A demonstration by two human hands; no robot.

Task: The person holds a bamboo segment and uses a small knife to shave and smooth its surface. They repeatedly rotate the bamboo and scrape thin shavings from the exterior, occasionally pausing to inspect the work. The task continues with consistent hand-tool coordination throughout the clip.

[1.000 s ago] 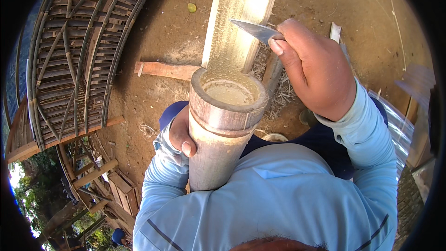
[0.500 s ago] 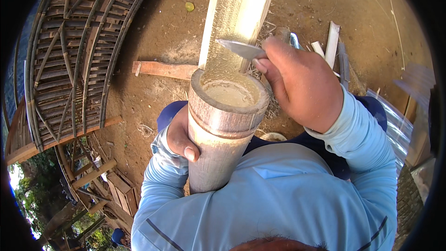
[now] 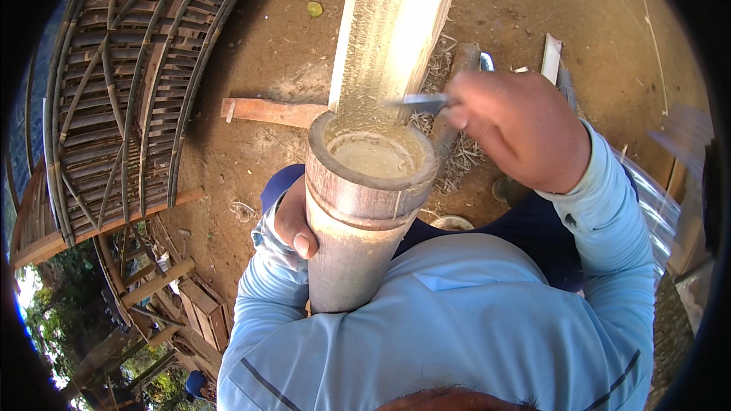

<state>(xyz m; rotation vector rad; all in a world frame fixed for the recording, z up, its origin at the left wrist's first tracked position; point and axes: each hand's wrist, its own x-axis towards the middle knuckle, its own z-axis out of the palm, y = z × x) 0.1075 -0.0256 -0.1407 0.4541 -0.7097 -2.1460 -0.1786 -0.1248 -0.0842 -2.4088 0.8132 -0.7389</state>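
Note:
A thick bamboo piece (image 3: 356, 247) leans against my chest, its far part cut open into a long pale trough that points away from me. Around its left side, below the ring of the joint, wraps my left hand (image 3: 294, 222); most of its fingers are hidden beneath. My right hand (image 3: 525, 128) grips a knife by its handle, which the fingers cover. The knife's short blade (image 3: 422, 102) points left, just above the right edge of the trough near the cup-like rim. The blade is slightly smeared by motion.
A flat reddish wood strip (image 3: 276, 112) lies on the ground behind the bamboo. Shavings (image 3: 461, 154) and a short log (image 3: 455, 91) are to its right. A slatted bamboo structure (image 3: 137, 91) stands at the left. Clear corrugated sheeting (image 3: 647, 205) is at the right.
My right hand has moved right and slightly nearer with the knife, whose blade has turned more edge-on. My left hand keeps its hold on the bamboo, which has barely shifted.

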